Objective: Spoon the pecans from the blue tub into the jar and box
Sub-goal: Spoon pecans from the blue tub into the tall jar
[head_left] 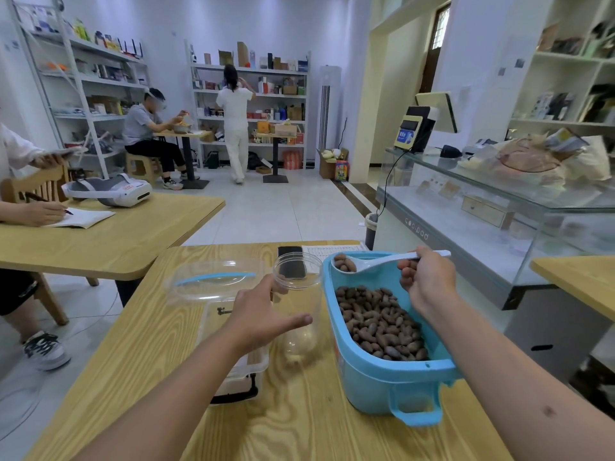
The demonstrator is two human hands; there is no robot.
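Pecans (379, 322) fill the near half of the blue tub (372, 377), which sits at the right of the wooden table (299, 427), its handle toward the table's near edge. Beside it on the left stands the clear jar (297, 304), empty as far as I can see, and left of that the clear box (229, 327) with its lid swung up and a blue handle on top. The left hand (263, 314) curls round the jar's side, thumb toward the tub, steadying it. The right hand (427, 281) pinches the handle of a white spoon (376, 262), whose bowl holds a few pecans and hangs over the tub's far rim, just beside the jar's mouth.

So a loaded spoonful looks to be on its way to the jar, with nearly everything left to move. The next move, I'd say, calls for carrying the spoon level across that small gap and tipping it squarely over the opening, since the mouth is not much wider than the spoon's bowl.

Past the jar lie a dark phone (291, 261) and a printed sheet (327, 252). Another wooden table at the left has someone writing in a notebook beside a white headset. A glass counter runs along the right with a till screen on it. Farther back, one person sits at a small table and another stands facing white shelves of boxed goods.
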